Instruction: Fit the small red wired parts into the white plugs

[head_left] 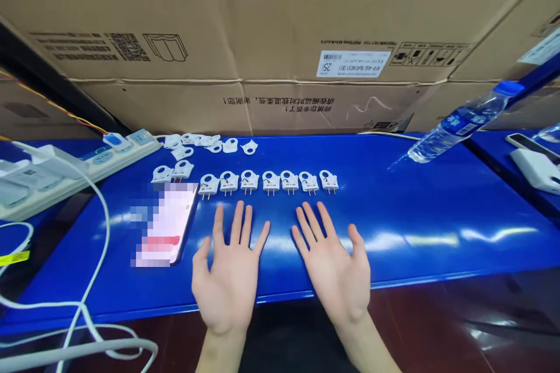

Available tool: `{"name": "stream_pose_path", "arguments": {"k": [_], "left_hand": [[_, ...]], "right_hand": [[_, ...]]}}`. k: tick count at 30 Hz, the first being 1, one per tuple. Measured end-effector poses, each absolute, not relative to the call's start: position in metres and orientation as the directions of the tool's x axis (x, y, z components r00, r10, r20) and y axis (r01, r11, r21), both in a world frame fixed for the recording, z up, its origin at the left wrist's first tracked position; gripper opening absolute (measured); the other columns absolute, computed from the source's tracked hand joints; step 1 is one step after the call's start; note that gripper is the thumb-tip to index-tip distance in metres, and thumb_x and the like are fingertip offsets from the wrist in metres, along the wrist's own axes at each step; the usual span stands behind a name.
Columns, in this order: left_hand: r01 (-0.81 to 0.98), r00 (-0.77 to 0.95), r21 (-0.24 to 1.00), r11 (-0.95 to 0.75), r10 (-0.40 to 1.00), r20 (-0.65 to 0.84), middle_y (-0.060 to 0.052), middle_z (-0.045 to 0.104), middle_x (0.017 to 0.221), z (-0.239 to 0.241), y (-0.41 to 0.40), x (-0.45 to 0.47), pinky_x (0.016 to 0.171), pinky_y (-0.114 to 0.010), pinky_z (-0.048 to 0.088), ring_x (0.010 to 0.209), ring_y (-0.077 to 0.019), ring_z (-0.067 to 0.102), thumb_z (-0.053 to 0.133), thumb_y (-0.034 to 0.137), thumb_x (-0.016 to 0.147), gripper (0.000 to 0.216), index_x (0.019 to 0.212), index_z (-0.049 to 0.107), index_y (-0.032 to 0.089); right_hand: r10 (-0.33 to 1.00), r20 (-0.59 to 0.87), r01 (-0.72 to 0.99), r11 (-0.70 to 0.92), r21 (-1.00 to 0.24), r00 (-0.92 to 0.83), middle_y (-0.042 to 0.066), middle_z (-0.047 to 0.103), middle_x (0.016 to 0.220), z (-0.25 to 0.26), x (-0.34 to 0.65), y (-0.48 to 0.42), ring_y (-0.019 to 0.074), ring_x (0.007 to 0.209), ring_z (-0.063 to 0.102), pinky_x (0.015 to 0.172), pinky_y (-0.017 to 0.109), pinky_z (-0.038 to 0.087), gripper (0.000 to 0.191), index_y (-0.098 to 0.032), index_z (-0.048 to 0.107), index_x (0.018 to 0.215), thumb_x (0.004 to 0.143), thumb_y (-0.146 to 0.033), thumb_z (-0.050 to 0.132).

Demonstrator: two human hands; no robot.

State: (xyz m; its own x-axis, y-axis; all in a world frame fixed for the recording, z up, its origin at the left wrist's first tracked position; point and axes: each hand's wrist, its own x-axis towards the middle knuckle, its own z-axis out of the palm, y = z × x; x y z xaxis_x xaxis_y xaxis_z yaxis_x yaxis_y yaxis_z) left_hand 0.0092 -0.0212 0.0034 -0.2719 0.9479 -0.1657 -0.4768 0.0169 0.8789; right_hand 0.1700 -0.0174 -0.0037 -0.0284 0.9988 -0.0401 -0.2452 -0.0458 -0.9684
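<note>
My left hand [230,280] is held palm up above the front edge of the blue tabletop [406,204], fingers spread and holding nothing. Beside it, my right hand [336,274] is also palm up and open. Just beyond my fingertips, several white two-pin plugs with ring-shaped tops stretch in a row, from the left one [209,186] to the right one [328,181]. Two more plugs, one of them [182,169] partly over the other, lie at the left. Behind them is a loose cluster of white ringed pieces [230,145]. Left of my left hand lies a phone [175,221], its screen partly blurred.
A large cardboard box [271,29] stands along the back. White power strips [100,157] with plugged-in adapters and loose white cables [105,233] occupy the left side. A water bottle [464,122] leans at the back right, near a white device [536,169].
</note>
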Motion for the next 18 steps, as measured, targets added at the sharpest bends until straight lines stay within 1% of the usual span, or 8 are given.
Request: {"name": "stream_pose_path", "arguments": {"k": [3,6,8,10,12,15,16,18], "left_hand": [[-0.499,-0.256,0.866,-0.008,0.957,-0.138,0.002,0.033,0.172,-0.003,-0.021,0.015,0.114,-0.062,0.051,0.159,-0.0293,0.03,0.015,0.059,0.104,0.064,0.166,0.016,0.043],[-0.533,-0.248,0.846,-0.019,0.959,-0.135,0.003,0.033,0.172,-0.003,-0.02,0.015,0.115,-0.061,0.05,0.159,-0.0291,0.029,0.015,0.06,0.104,0.064,0.165,0.021,0.043],[-0.531,-0.253,0.847,-0.021,0.958,-0.135,0.001,0.034,0.172,-0.001,-0.019,0.016,0.115,-0.061,0.05,0.159,-0.03,0.031,0.017,0.06,0.104,0.064,0.164,0.025,0.042],[-0.527,-0.252,0.85,-0.004,0.956,-0.152,-0.003,0.038,0.17,0.003,-0.018,0.018,0.115,-0.06,0.05,0.157,-0.0306,0.034,0.021,0.058,0.104,0.063,0.163,0.03,0.039],[-0.497,-0.229,0.867,0.036,0.958,-0.171,-0.006,0.044,0.167,0.007,-0.018,0.02,0.116,-0.058,0.049,0.155,-0.0303,0.039,0.029,0.053,0.105,0.06,0.162,0.033,0.037],[-0.309,-0.204,0.95,0.037,0.974,-0.104,-0.006,0.046,0.166,0.011,-0.02,0.016,0.116,-0.055,0.049,0.153,-0.0294,0.043,0.042,0.045,0.104,0.059,0.162,0.032,0.039],[-0.185,-0.209,0.983,0.005,0.977,-0.044,-0.005,0.045,0.166,0.011,-0.022,0.012,0.117,-0.054,0.048,0.153,-0.0294,0.044,0.046,0.044,0.103,0.059,0.161,0.034,0.04],[0.21,-0.191,0.976,-0.059,0.977,0.101,-0.005,0.047,0.164,0.01,-0.024,0.002,0.123,-0.051,0.042,0.152,-0.0298,0.044,0.055,0.044,0.101,0.055,0.155,0.047,0.035]], "right_hand": [[0.994,-0.017,-0.178,-0.036,-0.983,-0.108,0.007,0.032,0.171,-0.005,0.173,-0.011,0.0247,0.152,0.044,0.111,0.059,0.052,0.077,-0.029,0.01,0.171,0.103,-0.047,-0.021],[0.988,-0.071,-0.053,-0.079,-0.995,-0.139,0.006,0.025,0.173,-0.003,0.171,-0.006,0.0226,0.154,0.039,0.11,0.055,0.054,0.08,-0.027,-0.001,0.171,0.098,-0.049,-0.028],[0.982,-0.126,-0.031,-0.131,-0.991,-0.142,0.007,0.025,0.173,-0.001,0.167,-0.003,0.0215,0.154,0.039,0.11,0.053,0.054,0.081,-0.025,-0.004,0.171,0.097,-0.048,-0.03],[0.98,-0.141,-0.073,-0.152,-0.986,-0.139,0.01,0.029,0.172,0.001,0.162,-0.002,0.0216,0.153,0.042,0.11,0.052,0.055,0.076,-0.024,-0.002,0.171,0.102,-0.046,-0.024],[0.985,-0.106,-0.089,-0.118,-0.989,-0.135,0.01,0.034,0.171,0.002,0.158,-0.002,0.0217,0.151,0.045,0.11,0.049,0.055,0.066,-0.025,0.005,0.171,0.109,-0.046,-0.005],[0.992,0.024,0.09,0.035,-0.995,-0.12,0.007,0.034,0.171,0.0,0.159,-0.007,0.0218,0.155,0.04,0.119,0.044,0.048,0.063,-0.028,0.024,0.167,0.109,-0.046,0.038],[0.99,0.079,0.216,0.104,-0.971,-0.12,0.007,0.034,0.171,0.0,0.16,-0.009,0.0227,0.157,0.036,0.124,0.045,0.043,0.064,-0.028,0.028,0.166,0.107,-0.044,0.046],[0.975,0.17,0.487,0.221,-0.845,-0.147,0.009,0.034,0.171,-0.002,0.163,-0.013,0.0256,0.159,0.031,0.13,0.051,0.03,0.063,-0.024,0.031,0.165,0.107,-0.04,0.048]]}}
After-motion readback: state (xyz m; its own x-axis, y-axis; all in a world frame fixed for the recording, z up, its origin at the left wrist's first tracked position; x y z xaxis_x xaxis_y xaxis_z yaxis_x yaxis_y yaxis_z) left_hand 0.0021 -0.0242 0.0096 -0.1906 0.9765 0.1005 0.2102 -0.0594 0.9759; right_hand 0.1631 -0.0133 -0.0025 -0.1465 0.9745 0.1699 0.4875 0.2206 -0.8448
